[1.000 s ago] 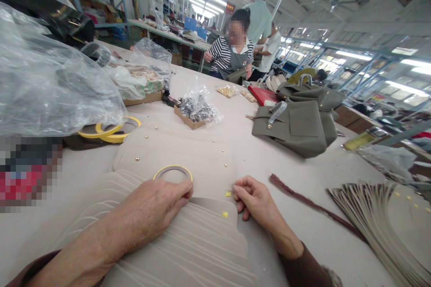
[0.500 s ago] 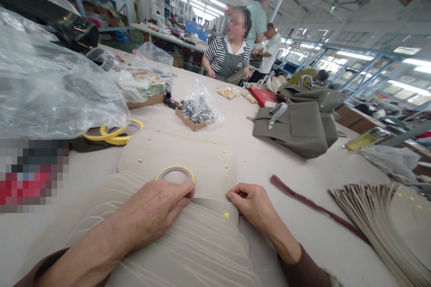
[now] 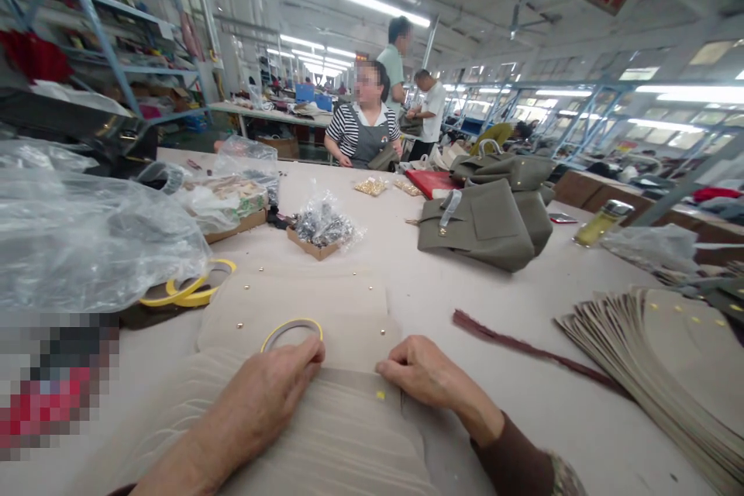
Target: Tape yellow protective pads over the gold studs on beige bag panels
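Observation:
My left hand point(image 3: 279, 391) is closed on a thin roll of yellow tape point(image 3: 291, 323), which stands up past the fingertips. It rests over a fanned stack of beige panels point(image 3: 325, 434). My right hand point(image 3: 424, 372) has its thumb and fingers pinched at the right edge of a panel; whatever is between them is hidden. Just below those fingertips, a small piece of yellow tape point(image 3: 380, 395) sticks to a panel corner. Beyond both hands lies a beige panel with several metal studs point(image 3: 342, 318).
Yellow tape rolls point(image 3: 194, 296) lie left beside clear plastic point(image 3: 98, 232). A small box of wrapped hardware point(image 3: 322, 229) and grey-green bags point(image 3: 477, 225) stand farther back. At right are a brown strip point(image 3: 523, 349) and fanned panels point(image 3: 663, 372). A person in a striped top point(image 3: 363, 128) sits opposite.
The view has tilted up and turned right. My right fingertips have moved onto the panel edge, and the yellow speck at them is out of sight. My left hand still holds the tape roll.

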A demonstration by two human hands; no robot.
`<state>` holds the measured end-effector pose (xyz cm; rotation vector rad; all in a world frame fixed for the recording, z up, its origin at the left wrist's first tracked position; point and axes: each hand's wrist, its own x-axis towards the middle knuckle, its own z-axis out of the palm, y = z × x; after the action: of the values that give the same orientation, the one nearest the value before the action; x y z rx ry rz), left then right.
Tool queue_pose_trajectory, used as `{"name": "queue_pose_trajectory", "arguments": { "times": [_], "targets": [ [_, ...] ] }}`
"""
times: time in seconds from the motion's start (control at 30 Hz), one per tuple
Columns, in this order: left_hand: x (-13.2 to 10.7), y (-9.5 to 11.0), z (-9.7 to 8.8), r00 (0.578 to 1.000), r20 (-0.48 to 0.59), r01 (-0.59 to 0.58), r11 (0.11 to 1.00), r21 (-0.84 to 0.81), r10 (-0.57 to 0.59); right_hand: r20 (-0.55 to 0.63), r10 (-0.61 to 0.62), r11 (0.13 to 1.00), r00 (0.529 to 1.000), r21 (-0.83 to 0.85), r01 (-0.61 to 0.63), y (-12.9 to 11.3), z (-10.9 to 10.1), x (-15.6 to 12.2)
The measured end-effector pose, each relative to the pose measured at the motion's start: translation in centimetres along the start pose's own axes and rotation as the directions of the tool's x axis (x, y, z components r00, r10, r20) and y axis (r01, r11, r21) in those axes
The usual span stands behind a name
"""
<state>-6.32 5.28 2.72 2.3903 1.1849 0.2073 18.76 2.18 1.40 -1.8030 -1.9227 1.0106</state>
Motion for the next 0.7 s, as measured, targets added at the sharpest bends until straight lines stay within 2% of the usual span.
{"name": "queue_pose_trajectory", "arguments": {
  "times": [0.17,0.3,0.33,0.4,0.53,0.63,0.7],
  "targets": [
    [0.2,0.4,-1.0,0.999,-0.04,-0.03,1.0,-0.007,0.03,-0.039,-0.074,0.996,0.997,0.049,0.075,0.7,0.0,0.0],
    [0.4,2.7,-3.4,0.999,-0.045,-0.03,0.998,-0.051,0.028,-0.065,0.037,0.941,0.997,0.337,-0.013,1.3,0.2,0.7],
    [0.6,3.4,-3.8,0.998,-0.051,-0.026,0.995,-0.093,0.022,-0.1,0.045,0.917,0.994,0.399,-0.002,1.2,0.1,0.7],
    [1.2,4.6,-4.0,0.997,-0.065,-0.038,0.985,-0.17,0.027,-0.202,0.002,0.87,0.979,0.483,0.098,0.8,-0.2,0.6],
    [2.6,5.0,-1.9,0.991,-0.117,-0.089,0.962,-0.257,0.061,-0.323,-0.149,0.791,0.935,0.528,0.308,-0.8,-0.5,0.1],
    [3.3,4.2,0.0,0.983,-0.153,-0.134,0.962,-0.24,0.098,-0.449,-0.317,0.808,0.835,0.333,0.486,-1.4,-0.6,-0.2],
    [3.4,3.8,0.6,0.98,-0.161,-0.144,0.97,-0.197,0.112,-0.475,-0.41,0.802,0.779,0.219,0.556,-1.4,-0.5,-0.1]
  ]
}}
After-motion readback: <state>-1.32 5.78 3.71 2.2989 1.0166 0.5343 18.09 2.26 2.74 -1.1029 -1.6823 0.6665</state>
